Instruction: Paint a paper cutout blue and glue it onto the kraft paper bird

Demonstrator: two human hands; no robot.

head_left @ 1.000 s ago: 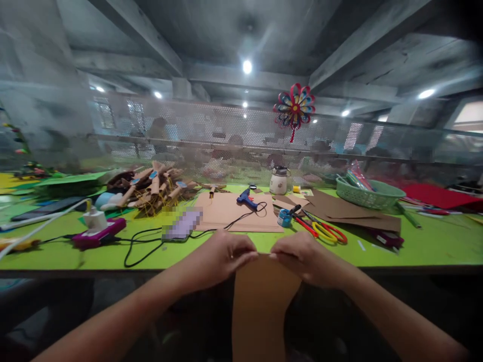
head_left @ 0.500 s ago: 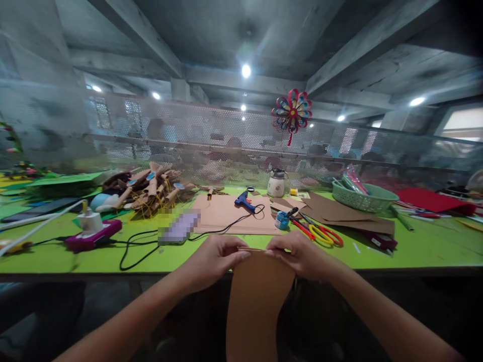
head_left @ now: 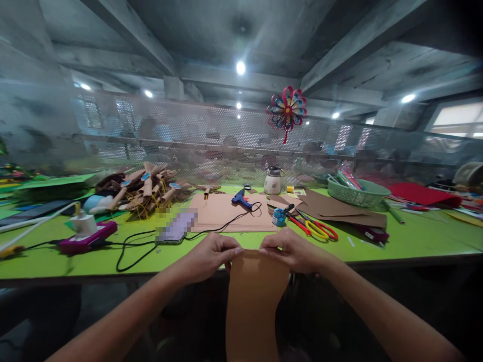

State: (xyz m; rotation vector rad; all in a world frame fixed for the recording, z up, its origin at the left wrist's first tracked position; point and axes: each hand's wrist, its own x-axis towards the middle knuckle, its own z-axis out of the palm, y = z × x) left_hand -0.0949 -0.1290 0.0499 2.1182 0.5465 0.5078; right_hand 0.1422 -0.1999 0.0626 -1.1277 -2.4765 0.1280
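Observation:
A long strip of brown kraft paper [head_left: 256, 301] hangs down from the table's front edge toward my lap. My left hand [head_left: 213, 256] pinches its upper left corner between thumb and fingers. At the upper right corner, my right hand [head_left: 292, 251] pinches the same paper. A narrow band along the top edge looks folded over between the two hands. Just beyond them, a blue glue gun [head_left: 241, 199] lies on a stack of light brown sheets [head_left: 215, 216]. The lower end of the strip runs out of view.
Scissors with red and yellow handles [head_left: 317, 230] lie right of a small blue jar [head_left: 279, 217]. Behind stand a white bottle [head_left: 272, 182] and a green basket [head_left: 358, 193]. To the left are a purple power strip [head_left: 88, 239], black cables and a pile of rolled brown paper pieces [head_left: 151, 188].
The strip's top edge has tipped so its folded band now faces me. Both hands have stayed on the corners, and the whole view has shifted slightly.

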